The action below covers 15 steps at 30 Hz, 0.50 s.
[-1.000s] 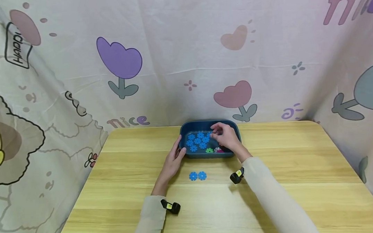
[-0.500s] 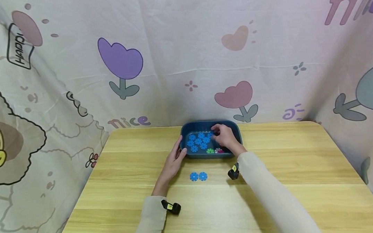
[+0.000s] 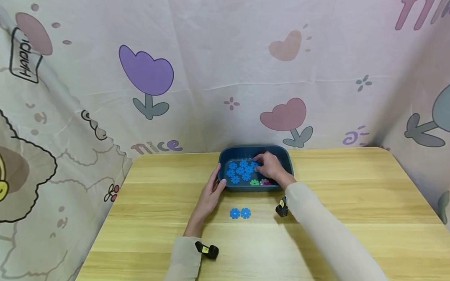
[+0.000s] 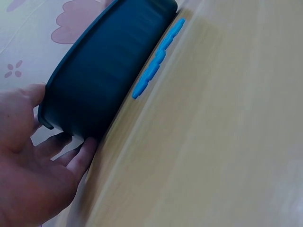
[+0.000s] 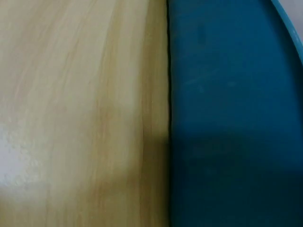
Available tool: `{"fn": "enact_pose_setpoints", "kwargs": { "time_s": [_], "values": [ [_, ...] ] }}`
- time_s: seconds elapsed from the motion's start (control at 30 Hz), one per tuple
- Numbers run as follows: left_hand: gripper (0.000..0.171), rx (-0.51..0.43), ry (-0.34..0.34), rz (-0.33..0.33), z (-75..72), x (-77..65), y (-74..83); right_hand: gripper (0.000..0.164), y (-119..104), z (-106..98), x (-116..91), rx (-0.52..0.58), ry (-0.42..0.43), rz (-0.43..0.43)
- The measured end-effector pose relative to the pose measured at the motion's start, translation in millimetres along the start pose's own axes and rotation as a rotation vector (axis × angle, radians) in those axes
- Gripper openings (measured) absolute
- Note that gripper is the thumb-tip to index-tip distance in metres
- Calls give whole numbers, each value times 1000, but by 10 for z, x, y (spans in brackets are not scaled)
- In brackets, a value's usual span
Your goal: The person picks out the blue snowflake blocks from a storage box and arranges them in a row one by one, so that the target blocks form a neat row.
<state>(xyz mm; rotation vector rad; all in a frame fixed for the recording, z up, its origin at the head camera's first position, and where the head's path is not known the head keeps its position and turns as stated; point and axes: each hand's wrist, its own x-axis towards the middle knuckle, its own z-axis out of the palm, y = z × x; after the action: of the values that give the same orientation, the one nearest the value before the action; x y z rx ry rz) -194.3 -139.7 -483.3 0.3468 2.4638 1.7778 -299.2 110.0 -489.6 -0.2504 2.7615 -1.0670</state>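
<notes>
My left hand (image 3: 209,195) holds the left front corner of a dark blue tray (image 3: 249,189), thumb at the rim and fingers against its end, as the left wrist view (image 4: 38,161) of the hand also shows. My right hand (image 3: 270,167) reaches into the tray, thumb and bent fingertips around a blue snowflake disc (image 3: 254,165). Several more blue snowflake discs (image 3: 240,170) lie left of those fingertips. Along the front inside are a green disc (image 3: 254,183) and a pink-and-white one (image 3: 265,182). The right wrist view shows the tray's outer wall (image 5: 227,104) but no fingers.
Two blue snowflake discs (image 3: 245,213) lie side by side on the wooden table (image 3: 156,202), in front of the tray. A printed cloth (image 3: 213,53) hangs behind the table's back edge, close to the tray. Each sleeve carries a black wrist camera (image 3: 282,206).
My right hand has lowered slightly into the tray, its fingertips coming down around a blue disc. The left hand stays at the tray's corner, and the two discs on the table keep their places.
</notes>
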Motion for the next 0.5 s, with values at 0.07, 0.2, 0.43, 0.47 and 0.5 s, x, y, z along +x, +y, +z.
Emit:
{"fn": "enact_pose_setpoints", "kwargs": {
  "time_s": [0.07, 0.2, 0.43, 0.47, 0.5],
  "values": [
    [61, 2, 0, -2, 1, -1, -8, 33, 6, 7, -6, -6, -8, -2],
    [61, 3, 7, -3, 7, 2, -14, 29, 8, 7, -9, -5, -5, 2],
    [61, -1, 14, -6, 12, -6, 3, 27, 0, 9, -5, -2, -7, 13],
    [61, -1, 14, -6, 8, -11, 6, 26, -5, 12, -8, 4, -5, 13],
    [61, -3, 16, -5, 5, -14, 5, 26, -10, 14, -13, 10, -3, 12]
  ]
}}
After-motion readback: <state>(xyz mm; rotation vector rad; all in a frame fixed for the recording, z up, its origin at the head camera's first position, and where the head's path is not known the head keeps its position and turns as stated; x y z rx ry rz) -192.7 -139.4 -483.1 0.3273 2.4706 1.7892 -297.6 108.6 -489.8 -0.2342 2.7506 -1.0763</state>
